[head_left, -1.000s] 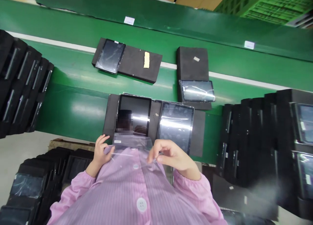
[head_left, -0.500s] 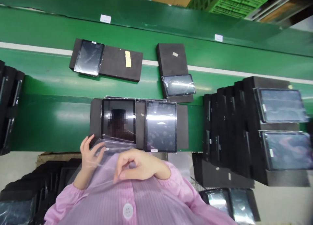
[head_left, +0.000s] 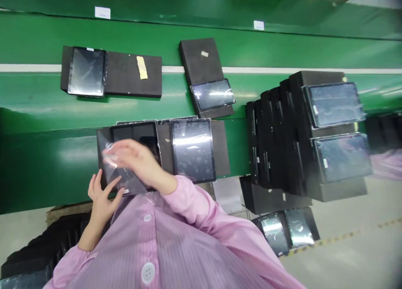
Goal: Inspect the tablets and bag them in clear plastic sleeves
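My right hand [head_left: 135, 159] is pinched on a clear protective film [head_left: 117, 172] and lifted over the left tablet [head_left: 138, 136] on a black foam tray [head_left: 161, 144] at the near edge of the green belt. My left hand [head_left: 102, 195] holds the film's lower edge between thumb and fingers. A second tablet [head_left: 192, 149] with glossy film lies to the right on the same tray. My pink striped sleeves and coat fill the bottom of the view.
Two more foam trays with tablets [head_left: 86, 71] [head_left: 213, 94] lie farther back on the green conveyor [head_left: 37, 113]. Stacks of black foam trays with tablets [head_left: 333, 134] stand at the right, and more stacks [head_left: 28, 255] sit low at the left. Grey floor shows at bottom right.
My right hand has swung up and to the left across the left tablet, pulling the film with it. The view has shifted right, bringing the right-hand stacks more into sight.
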{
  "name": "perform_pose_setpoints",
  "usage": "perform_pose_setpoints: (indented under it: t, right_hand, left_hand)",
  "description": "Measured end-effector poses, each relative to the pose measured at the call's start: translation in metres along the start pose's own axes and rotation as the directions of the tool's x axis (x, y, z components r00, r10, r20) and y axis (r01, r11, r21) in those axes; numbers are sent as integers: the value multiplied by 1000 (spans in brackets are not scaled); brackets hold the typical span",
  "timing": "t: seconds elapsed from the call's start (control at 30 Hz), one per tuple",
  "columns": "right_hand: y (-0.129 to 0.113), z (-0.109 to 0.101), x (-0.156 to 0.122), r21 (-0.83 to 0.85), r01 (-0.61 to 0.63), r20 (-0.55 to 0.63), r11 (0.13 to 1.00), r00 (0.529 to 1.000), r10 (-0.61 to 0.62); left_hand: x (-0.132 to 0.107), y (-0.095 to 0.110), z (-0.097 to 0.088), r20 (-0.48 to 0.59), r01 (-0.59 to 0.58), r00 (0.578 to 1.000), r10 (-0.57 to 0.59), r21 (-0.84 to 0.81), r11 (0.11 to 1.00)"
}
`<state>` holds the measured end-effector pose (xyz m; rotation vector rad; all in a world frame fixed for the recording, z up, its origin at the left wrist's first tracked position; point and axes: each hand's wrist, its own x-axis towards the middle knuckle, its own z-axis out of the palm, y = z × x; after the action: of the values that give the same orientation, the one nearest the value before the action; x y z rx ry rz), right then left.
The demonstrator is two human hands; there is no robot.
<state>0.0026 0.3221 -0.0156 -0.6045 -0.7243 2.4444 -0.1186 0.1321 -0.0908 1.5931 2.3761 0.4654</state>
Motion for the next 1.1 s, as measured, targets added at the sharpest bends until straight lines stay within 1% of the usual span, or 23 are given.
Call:
perform_pose_setpoints:
  t: [0.03,0.07,0.13,0.17,0.2,0.23,0.27,0.3,0.33,0.4,0.43,0.5,0.6,0.67,0.73,0.77,0.83,0.9,0.93,1.0,1.03,1.07,1.1]
  right_hand:
    - [-16,-19,1,-55,72,-88,996,993,-77]
    - [-33,-42,0,-128,155,-171,980,970,-176]
    - [-66,-95,-10,-333,249,-310,910,882,-355]
    - [-80,-123,-18,-454,251,-357,855,828,-433]
    - [-93,-149,-26,-585,230,-388,778,763,-517]
    - [-104,-173,-35,-709,189,-406,679,678,-613]
    - [-113,-195,-42,-814,114,-400,569,601,-692]
    - [-120,-212,-48,-890,0,-369,456,586,-722]
    - [-126,-225,-53,-937,-106,-328,334,598,-731]
    - [-132,-239,-56,-964,-227,-257,136,681,-686]
    - [-135,-242,-55,-968,-240,-232,80,719,-655]
    - [-140,-240,-52,-975,-219,-187,22,770,-610]
    - [-147,-229,-49,-974,-201,-101,-101,794,-599]
    - [-148,-216,-54,-963,-201,-57,-179,804,-592]
    - [-142,-195,-66,-955,-246,-106,-168,808,-580]
    - [-136,-182,-73,-951,-278,-158,-134,811,-564]
    - [-116,-150,-88,-943,-329,-260,-40,809,-527]
    - [-89,-115,-99,-963,-242,-271,122,872,-407]
    - [-73,-98,-101,-956,-175,-246,235,915,-319]
    - [-43,-69,-98,-850,-60,-181,523,966,-184]
    - [-29,-56,-93,-739,-47,-196,672,969,-148]
    - [-16,-46,-87,-618,-48,-240,785,962,-130]
    - [-5,-37,-81,-566,-43,-244,823,963,-117]
  left_hand:
    - [2,3,-4,-4,-21,1000,21,28,999]
    - [4,6,-8,-3,-38,999,38,59,998]
    - [8,14,-13,4,-61,998,61,115,992]
    - [10,19,-13,0,-73,997,73,139,988]
    - [13,24,-13,-4,-88,996,90,160,983]
    - [17,31,-12,-7,-109,994,112,176,978]
    - [21,37,-9,-4,-138,990,141,188,973]
    - [25,45,-6,1,-172,985,175,193,966]
    - [30,52,-2,10,-213,977,215,192,958]
    - [39,67,8,42,-318,948,315,164,934]
    - [44,74,14,61,-374,927,369,140,917]
    - [51,88,25,103,-479,876,471,86,873]
    - [58,105,38,139,-582,809,571,46,812]
    - [60,115,44,166,-637,764,624,41,770]
    - [61,121,47,205,-695,708,676,29,719]
    - [61,123,47,220,-718,682,697,21,696]
    - [60,123,48,235,-738,655,718,-4,675]
    - [58,120,51,262,-711,658,706,-94,697]
    - [58,118,54,280,-649,688,669,-176,740]
    - [58,115,64,318,-422,791,523,-337,842]
    - [59,115,70,332,-294,841,428,-385,875]
    - [60,116,76,339,-173,882,326,-410,896]
    - [61,117,81,338,-85,910,240,-415,906]
